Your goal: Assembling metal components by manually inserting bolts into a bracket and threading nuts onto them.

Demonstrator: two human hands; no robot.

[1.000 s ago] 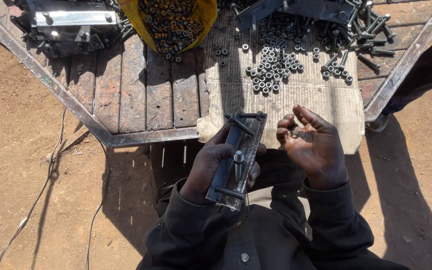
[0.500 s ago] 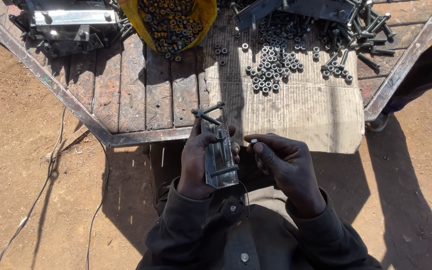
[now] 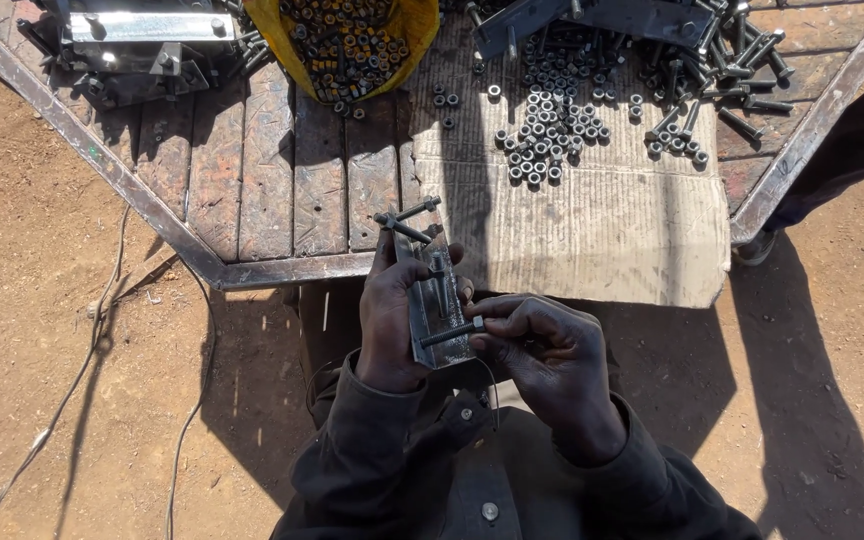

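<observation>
Bracket [image 3: 432, 300] sits clamped in our left hand [image 3: 389, 325] while our right hand [image 3: 542, 350] pinches a bolt [image 3: 449, 333], which we judge could slip sideways and drop into the dirt.

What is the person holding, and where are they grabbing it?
The left hand grips a metal bracket by its side; the right hand pinches a bolt at its lower end.

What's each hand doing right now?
Left hand: closed around the metal bracket, holding it up.
Right hand: fingers pinched on a bolt at the bracket's lower end.
</observation>
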